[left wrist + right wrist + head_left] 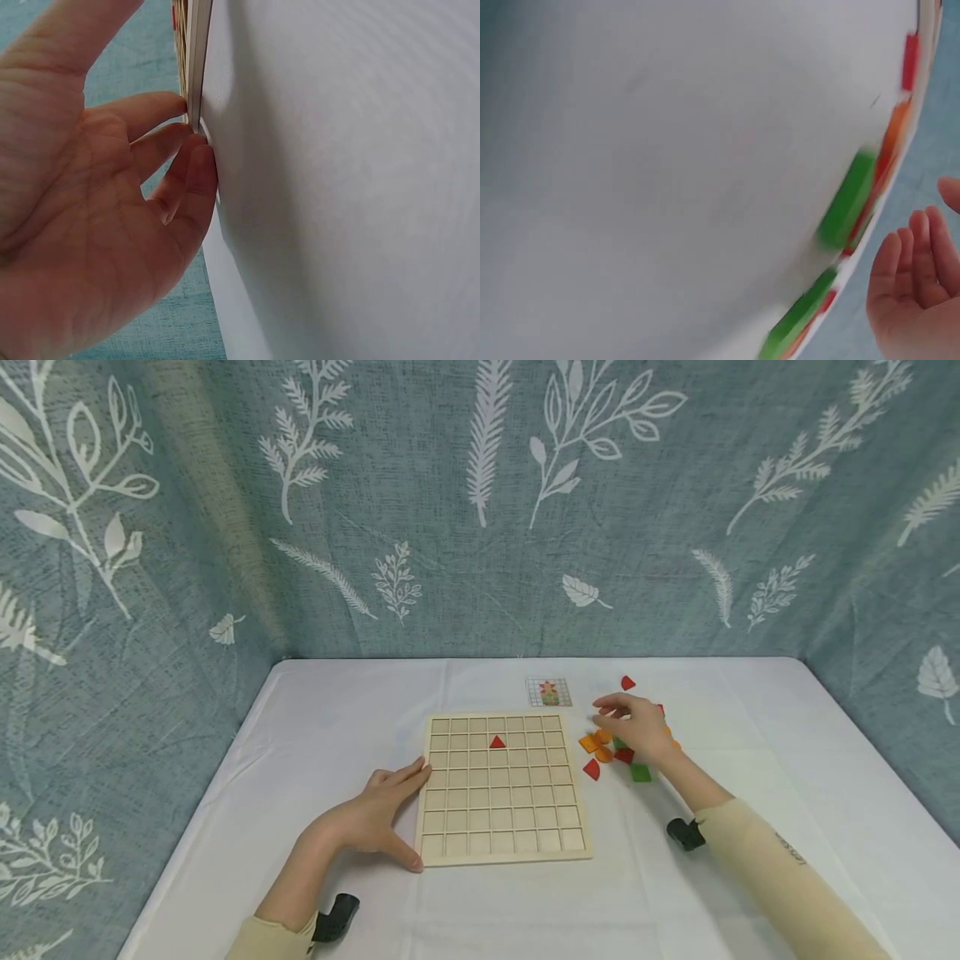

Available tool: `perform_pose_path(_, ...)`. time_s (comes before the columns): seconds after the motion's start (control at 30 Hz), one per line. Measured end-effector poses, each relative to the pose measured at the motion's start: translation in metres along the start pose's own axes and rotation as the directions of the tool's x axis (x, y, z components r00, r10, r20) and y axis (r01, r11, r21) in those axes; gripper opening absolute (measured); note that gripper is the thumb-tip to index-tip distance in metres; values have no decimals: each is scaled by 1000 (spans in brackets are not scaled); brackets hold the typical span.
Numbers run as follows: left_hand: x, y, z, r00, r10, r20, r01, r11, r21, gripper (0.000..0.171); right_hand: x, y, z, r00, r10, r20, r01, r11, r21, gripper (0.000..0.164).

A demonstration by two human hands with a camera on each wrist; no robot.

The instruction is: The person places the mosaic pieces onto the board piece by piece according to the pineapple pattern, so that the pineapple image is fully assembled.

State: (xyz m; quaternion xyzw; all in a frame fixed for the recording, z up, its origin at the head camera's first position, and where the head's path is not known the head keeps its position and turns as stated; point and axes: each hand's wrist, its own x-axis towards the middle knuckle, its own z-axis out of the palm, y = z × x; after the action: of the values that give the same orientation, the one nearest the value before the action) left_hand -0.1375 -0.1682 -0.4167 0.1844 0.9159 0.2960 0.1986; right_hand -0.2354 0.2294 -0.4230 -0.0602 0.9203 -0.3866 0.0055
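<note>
Plainly, board (pixel 502 819) touching left grip (pixel 371 814), pieces (pixel 603 755) around right grip (pixel 637 728).

Pale gridded board (pixel 501 797) at lower centre, red triangle (pixel 497 743), red, orange and green pieces (pixel 603 755) at right, teal curtain (pixel 427 460) with white leaf prints above, white desk (pixel 510 910)

Free passage along the near edge of the board (pixel 500 819); left hand (pixel 372 814) blocks its left, pieces (pixel 624 756) its right

Blue-green curtain (pixel 465 597) printed with white leaves (pixel 582 592) hangs along the back and both sides of a white-covered table (pixel 345 718).
</note>
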Motion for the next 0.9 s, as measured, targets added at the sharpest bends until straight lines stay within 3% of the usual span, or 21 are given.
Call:
perform_pose_path(0.17,2,-2,1,1000,-8,1,8,1000,2,126,-3,13,-13,997,73,10,-72,996,-56,34)
perform_pose_path(0.3,3,-2,1,1000,-10,2,10,1000,-3,126,-4,18,-18,996,79,45,-76,994,-73,36)
perform_pose_path(0.43,3,-2,1,1000,-6,4,6,1000,-5,126,-5,19,-19,994,17,112,-5,994,-110,37)
perform_pose_path(0.6,3,-1,0,1000,-11,6,11,1000,-14,126,-5,19,-14,978,-120,172,144,980,-135,37)
perform_pose_path(0.9,3,-1,0,1000,-10,7,10,1000,-13,125,-7,13,-9,963,-194,189,226,960,-166,32)
